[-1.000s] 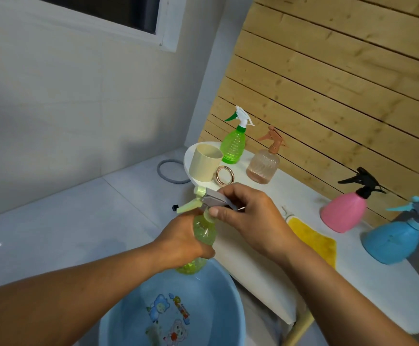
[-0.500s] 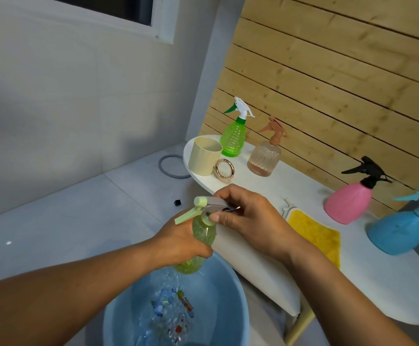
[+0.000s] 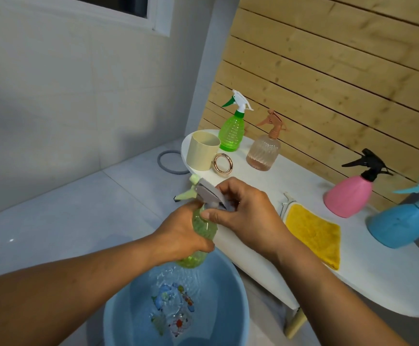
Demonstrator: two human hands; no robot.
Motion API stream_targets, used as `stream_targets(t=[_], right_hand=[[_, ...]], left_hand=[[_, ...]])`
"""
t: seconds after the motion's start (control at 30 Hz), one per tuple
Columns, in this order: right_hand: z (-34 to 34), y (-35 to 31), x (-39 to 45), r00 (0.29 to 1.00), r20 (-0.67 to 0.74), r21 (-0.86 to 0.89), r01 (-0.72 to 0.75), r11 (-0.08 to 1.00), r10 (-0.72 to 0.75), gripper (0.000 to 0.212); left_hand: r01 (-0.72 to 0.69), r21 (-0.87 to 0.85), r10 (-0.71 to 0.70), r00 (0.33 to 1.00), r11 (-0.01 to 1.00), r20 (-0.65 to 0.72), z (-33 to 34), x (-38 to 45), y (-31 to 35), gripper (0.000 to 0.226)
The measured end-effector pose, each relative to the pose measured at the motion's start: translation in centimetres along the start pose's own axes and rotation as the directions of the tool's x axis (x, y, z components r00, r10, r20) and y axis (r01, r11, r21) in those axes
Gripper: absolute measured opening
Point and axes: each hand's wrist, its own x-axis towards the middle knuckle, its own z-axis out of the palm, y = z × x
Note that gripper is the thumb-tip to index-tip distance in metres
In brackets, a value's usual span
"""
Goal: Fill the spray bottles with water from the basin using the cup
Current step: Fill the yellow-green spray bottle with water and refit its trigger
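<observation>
My left hand (image 3: 181, 236) grips the body of a pale green spray bottle (image 3: 199, 245), held above the blue basin (image 3: 238, 290) of rippling water. My right hand (image 3: 248, 216) pinches the bottle's grey spray head (image 3: 209, 193) at the neck. The cream cup (image 3: 202, 153) stands upright at the left end of the white table (image 3: 378, 283), apart from both hands. Behind it stand a bright green spray bottle (image 3: 232, 132) and a clear pinkish one (image 3: 264, 153). A pink bottle (image 3: 348, 198) and a blue bottle (image 3: 401, 226) stand at the right.
A yellow cloth (image 3: 316, 233) lies on the table near my right wrist. A gold ring (image 3: 223, 164) leans by the cup. A grey hoop (image 3: 169, 162) lies on the tiled floor by the wall. Wooden slats back the table.
The held bottle stays above the basin while my right hand shifts its hold on the spray head. The water, calm a second ago, now ripples. The view has moved slightly.
</observation>
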Motion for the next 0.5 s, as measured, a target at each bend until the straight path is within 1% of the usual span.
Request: stream_targets(t=[0.07, 0.1, 0.17, 0.23, 0.3, 0.4, 0.5], right_hand=[[0.7, -0.1, -0.3, 0.995, -0.097, -0.098, -0.010, 0.995, 0.001, 0.033], [1.1, -0.2, -0.3, 0.991, -0.135, -0.119, -0.016, 0.993, 0.000, 0.033], [1.7, -0.3, -0.4, 0.983, -0.186, -0.070, -0.014, 0.997, 0.000, 0.029], [2.1, -0.3, -0.5, 0.979, -0.203, 0.016, -0.016, 1.000, 0.019, 0.025], [2.2, -0.1, -0.6, 0.981, -0.191, 0.067, -0.019, 0.998, 0.032, 0.023], [1.9, -0.2, -0.5, 0.985, -0.171, 0.082, 0.000, 0.997, 0.014, 0.026], [0.6, -0.8, -0.1, 0.982, -0.187, 0.092, 0.014, 0.996, 0.004, 0.025]], left_hand=[[-0.011, -0.003, 0.011, 1.000, 1.000, -0.015, 0.1, 0.0, 0.2, 0.059], [-0.017, -0.008, 0.017, 1.000, 1.000, -0.024, 0.1, 0.1, 0.2, 0.059], [-0.024, -0.032, 0.022, 0.999, 0.999, -0.046, 0.2, 0.3, 0.2, 0.060], [-0.020, -0.048, 0.016, 0.997, 0.999, -0.074, 0.2, 0.5, 0.3, 0.061], [-0.025, -0.064, 0.019, 0.995, 0.998, -0.101, 0.2, 0.8, 0.4, 0.060], [-0.040, -0.098, 0.026, 0.990, 0.994, -0.139, 0.1, 0.9, 1.1, 0.062], [-0.061, -0.114, 0.044, 0.988, 0.992, -0.146, -0.1, 1.1, 2.6, 0.063]])
